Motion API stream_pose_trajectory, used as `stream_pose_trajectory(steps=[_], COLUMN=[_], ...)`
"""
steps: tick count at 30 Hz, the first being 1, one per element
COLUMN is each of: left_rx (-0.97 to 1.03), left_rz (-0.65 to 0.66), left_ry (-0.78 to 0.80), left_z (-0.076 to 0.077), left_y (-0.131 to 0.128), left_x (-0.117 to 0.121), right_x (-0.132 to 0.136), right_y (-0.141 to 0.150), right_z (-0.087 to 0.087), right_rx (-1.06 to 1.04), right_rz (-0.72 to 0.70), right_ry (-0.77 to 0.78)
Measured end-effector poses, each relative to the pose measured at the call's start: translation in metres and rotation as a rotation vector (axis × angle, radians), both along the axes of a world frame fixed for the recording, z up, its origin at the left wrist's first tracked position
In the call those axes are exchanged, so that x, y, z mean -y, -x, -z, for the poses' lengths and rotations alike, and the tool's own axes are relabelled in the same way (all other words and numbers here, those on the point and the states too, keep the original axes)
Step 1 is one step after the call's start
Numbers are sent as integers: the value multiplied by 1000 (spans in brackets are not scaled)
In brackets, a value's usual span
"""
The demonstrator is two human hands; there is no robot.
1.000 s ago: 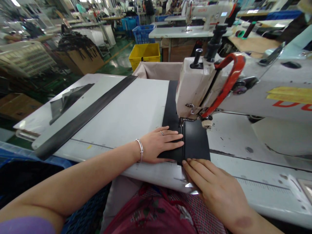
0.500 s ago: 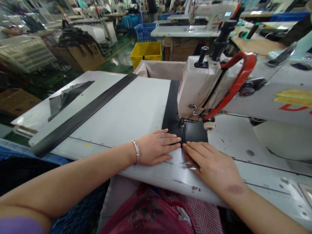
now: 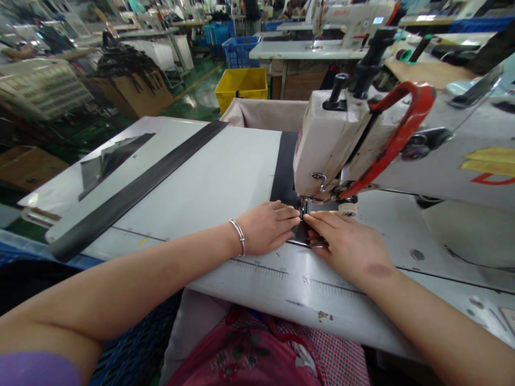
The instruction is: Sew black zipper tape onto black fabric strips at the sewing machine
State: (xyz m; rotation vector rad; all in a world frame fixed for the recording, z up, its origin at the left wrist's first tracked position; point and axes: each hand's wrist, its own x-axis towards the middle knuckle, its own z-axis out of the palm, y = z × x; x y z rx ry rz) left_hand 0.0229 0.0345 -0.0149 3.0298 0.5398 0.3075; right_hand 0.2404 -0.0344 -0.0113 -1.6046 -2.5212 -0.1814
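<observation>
A black sheet of leather-like material [image 3: 284, 166] runs under the needle area of a white sewing machine [image 3: 322, 142]. My left hand [image 3: 265, 228], with a ring and a silver bangle, lies flat left of the presser foot [image 3: 302, 206], fingers stretched out. On the foot's right side rests my right hand [image 3: 352, 241], palm down with its fingers extended. Both sets of fingertips almost meet in front of the foot, and they hide the sheet's near end. Shiny metal [image 3: 300, 234] shows between the hands.
A long black strip [image 3: 140, 190] lies diagonally across the white table [image 3: 209, 177]. Farther left is a crumpled dark piece [image 3: 112, 161]. Behind the table stand a fabric-lined bin [image 3: 269, 115] and a yellow crate [image 3: 241, 86]. Another sewing machine [image 3: 354, 24] is beyond.
The black sheet has moved away from me under the presser foot. Both hands have slid forward with it, the right more than the left, and now sit close to the needle.
</observation>
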Motion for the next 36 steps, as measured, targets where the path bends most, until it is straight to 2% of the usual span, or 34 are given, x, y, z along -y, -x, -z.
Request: stream_pose_trajectory(steps=[6, 15, 19, 23, 26, 27, 29, 30, 33, 35, 36], left_rx=[18, 48, 51, 44, 26, 2, -51, -70, -82, -105, -117], left_rz=[-38, -43, -52, -71, -51, -102, -327, -488, -858, -1044, -1099], left_ry=[-28, -44, -16, 106, 182, 183, 147, 115, 27, -17, -30], left_z=[0, 2, 4, 7, 4, 1, -8, -14, -36, -51, -56], left_y=[-8, -9, -7, 0, 11, 19, 43, 61, 127, 163, 173], left_x=[-3, -4, -5, -10, -20, -26, -42, -52, -74, -78, -78], right_x=[-11, -11, -13, -19, -22, -22, -21, -21, -25, -29, -30], right_y=[2, 4, -2, -9, -10, -10, -9, -7, -3, 0, 1], right_z=[-1, -1, 11, 31, 37, 37, 34, 32, 27, 23, 19], right_rx=[84, 131, 120, 84, 63, 57, 50, 48, 24, -43, -84], right_rz=[113, 178, 161, 143, 131, 128, 140, 158, 235, 246, 234], right_ry=[10, 43, 17, -36, -60, -65, -62, -55, -12, 22, 37])
